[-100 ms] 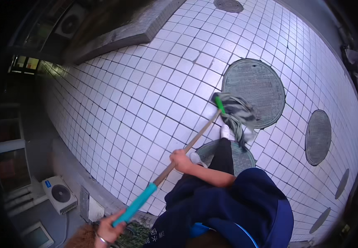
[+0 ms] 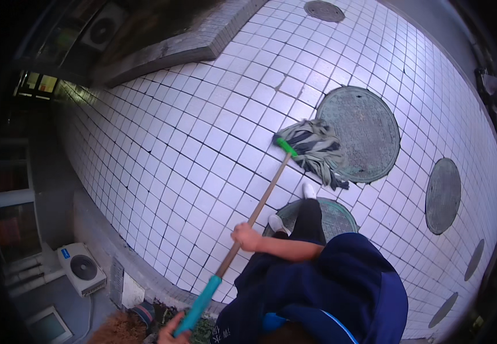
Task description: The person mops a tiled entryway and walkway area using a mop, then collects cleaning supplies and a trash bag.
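Spreading wide to the left of the mop (image 2: 313, 142), the white tile floor (image 2: 191, 143) has lots of room for moving. On the far left, a raised stone ledge (image 2: 197, 53) makes a hard edge with a corner, well apart from the mop. A low gray curb (image 2: 136, 265) runs along the near left, and a white fan box (image 2: 82, 268) sits past it. On the far right, a gray wall (image 2: 432, 20) ends the floor. The mop's floppy gray and dark strips lie partly over the left edge of a big round green cover (image 2: 369, 137). A white shoe (image 2: 309, 191) is near them, on the near side. From the green clamp (image 2: 286, 147), the wooden stick (image 2: 268, 192) slants to the near left. The right hand (image 2: 247, 237) has its fingers curled tight around the wood, partway along. The left hand (image 2: 174, 330) has its fingers wrapped around the teal grip (image 2: 202, 301) at the near end, with the hand partly cut off by the bottom edge.
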Available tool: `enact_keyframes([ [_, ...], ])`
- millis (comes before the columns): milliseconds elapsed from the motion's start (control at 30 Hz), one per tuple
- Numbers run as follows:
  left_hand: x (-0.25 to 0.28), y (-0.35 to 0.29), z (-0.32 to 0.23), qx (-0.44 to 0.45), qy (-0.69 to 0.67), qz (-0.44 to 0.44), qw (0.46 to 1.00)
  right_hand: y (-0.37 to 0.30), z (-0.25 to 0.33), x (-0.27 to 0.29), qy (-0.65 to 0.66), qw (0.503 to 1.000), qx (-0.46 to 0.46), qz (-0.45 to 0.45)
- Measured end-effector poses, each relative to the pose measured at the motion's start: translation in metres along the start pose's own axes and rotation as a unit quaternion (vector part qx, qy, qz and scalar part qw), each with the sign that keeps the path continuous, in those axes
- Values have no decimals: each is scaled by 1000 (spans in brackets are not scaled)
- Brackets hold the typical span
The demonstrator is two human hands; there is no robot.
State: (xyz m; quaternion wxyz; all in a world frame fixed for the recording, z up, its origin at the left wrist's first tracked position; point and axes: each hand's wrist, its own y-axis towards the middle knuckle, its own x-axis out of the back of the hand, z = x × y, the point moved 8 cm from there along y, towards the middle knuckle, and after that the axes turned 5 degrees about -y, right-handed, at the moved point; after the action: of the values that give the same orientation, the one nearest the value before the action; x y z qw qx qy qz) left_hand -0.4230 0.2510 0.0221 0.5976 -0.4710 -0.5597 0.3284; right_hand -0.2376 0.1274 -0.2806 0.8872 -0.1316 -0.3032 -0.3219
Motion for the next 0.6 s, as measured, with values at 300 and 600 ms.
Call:
enact_keyframes([
  [300,-61,99,38,-162,-25,5,986,-67,-51,-78,-55,971,-23,233],
  [600,-77,182,-102,-205,-34,64,976,45,-169,53,-104,983,-75,133],
])
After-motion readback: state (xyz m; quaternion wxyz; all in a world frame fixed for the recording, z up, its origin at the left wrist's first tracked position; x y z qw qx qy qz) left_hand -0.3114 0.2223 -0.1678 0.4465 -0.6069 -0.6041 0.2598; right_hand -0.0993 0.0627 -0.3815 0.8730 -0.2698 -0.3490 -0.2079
